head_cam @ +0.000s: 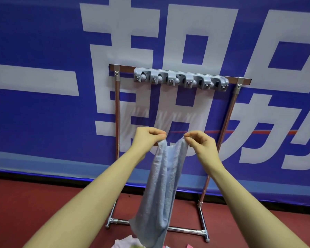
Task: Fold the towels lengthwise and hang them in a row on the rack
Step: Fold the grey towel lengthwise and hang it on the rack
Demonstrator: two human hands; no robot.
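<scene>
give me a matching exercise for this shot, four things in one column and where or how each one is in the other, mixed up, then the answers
Things:
1. blue towel
2. grey clip strip
3. left hand
4. pink cloth

States or places:
A. mounted on the rack's top bar
B. lying on the red floor at the bottom edge of the view
C. hanging down from both hands
D. pinching one top corner of the towel

Pairs: 1-C, 2-A, 3-D, 4-B

Blue towel (161, 190) hides rack (117, 111) base middle; pink cloths (123, 243) cut by bottom edge.
</scene>
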